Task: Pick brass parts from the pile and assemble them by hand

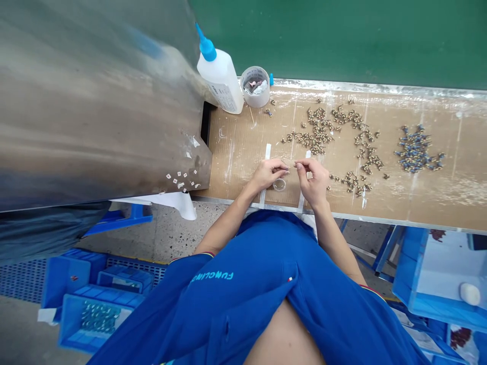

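My left hand [269, 173] is closed in a pinch above the cardboard-covered bench [236, 167]; whatever lies between its fingertips is too small to name. Facing it, my right hand [313, 181] pinches thumb to forefinger, also on something tiny that I cannot make out. The fingertips of both hands are close together. Just below the left fingers sits a small round clear dish [279, 189]. Many small brass-coloured metal pieces [318, 133] lie scattered beyond and right of my right hand. A heap of similar pieces with blue parts [414, 152] is farther right.
A white bottle with a blue nozzle [224, 83] and a tape roll holding scraps [263, 99] stand at the back left, a thin stick [251, 116] beside them. A metal housing [114, 111] borders the left. Blue bins [407, 274] stand below the bench.
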Motion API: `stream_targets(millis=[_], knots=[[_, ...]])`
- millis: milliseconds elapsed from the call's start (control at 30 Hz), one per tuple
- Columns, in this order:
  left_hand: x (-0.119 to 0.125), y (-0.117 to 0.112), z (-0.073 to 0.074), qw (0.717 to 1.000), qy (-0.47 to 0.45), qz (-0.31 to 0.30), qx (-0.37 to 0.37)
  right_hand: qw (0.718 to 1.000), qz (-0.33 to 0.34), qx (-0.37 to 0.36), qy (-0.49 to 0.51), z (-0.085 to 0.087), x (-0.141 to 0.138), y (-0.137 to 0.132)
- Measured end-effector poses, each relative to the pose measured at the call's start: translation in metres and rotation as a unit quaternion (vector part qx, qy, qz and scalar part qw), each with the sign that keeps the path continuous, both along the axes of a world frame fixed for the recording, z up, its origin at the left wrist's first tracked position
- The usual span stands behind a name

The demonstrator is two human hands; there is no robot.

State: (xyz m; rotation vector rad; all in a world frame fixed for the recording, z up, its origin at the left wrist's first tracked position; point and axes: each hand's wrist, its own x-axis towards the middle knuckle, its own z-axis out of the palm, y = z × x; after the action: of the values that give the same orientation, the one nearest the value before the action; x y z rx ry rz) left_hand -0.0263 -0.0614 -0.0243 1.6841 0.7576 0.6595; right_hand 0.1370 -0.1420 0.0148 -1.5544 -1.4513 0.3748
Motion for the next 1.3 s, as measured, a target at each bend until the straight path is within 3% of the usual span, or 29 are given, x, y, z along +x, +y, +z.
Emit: stream_targets(millis=[667,1033,1300], knots=[[0.0,0.001,0.001,1.0,0.009,0.002,0.008,0.999,0.038,0.021,-0.033,0.001,0.001,0.004],[0.001,0.001,0.0,1.0,-0.02,0.004,-0.01,0.997,0.04,-0.032,-0.05,0.004,0.002,0.003],[0.001,0.0,-0.003,0.999,-0.029,0.013,-0.014,0.997,0.0,-0.063,0.041,0.006,0.009,-0.001]])
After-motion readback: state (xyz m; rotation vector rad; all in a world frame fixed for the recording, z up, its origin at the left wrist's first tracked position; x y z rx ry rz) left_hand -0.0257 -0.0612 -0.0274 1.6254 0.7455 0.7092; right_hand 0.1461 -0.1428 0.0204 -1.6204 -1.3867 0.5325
